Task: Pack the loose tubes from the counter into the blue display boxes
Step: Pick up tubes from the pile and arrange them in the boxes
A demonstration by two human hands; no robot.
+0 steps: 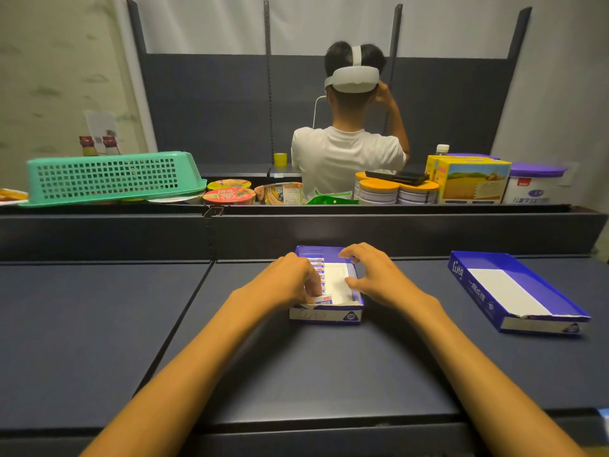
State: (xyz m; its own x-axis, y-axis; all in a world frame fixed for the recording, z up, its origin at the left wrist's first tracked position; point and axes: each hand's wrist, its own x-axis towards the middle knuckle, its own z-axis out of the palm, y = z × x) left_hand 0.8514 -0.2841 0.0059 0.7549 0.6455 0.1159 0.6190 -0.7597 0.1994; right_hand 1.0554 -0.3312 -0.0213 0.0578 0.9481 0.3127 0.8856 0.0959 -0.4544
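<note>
dark blue flat counter (99, 324) | empty blue cardboard display box with white floor (514, 291), right, well apart from the hands | near-centre blue cardboard display box (329, 316), a row of small white tubes with red-blue labels (319, 268) along its left side | left hand (290, 282) fingers curled, pinching the nearest tube (324, 300) | right hand (375, 275) fingers apart, curved over the box's right wall

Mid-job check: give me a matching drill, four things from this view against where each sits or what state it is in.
Things:
1. blue display box with tubes
2. empty blue display box
3. green plastic basket
4. left hand

States:
A. upside down on the back shelf
B. between both hands
C. right side of the counter, only a white liner showing
D. pinching a small red-and-white tube

Pairs: 1-B, 2-C, 3-A, 4-D
</note>
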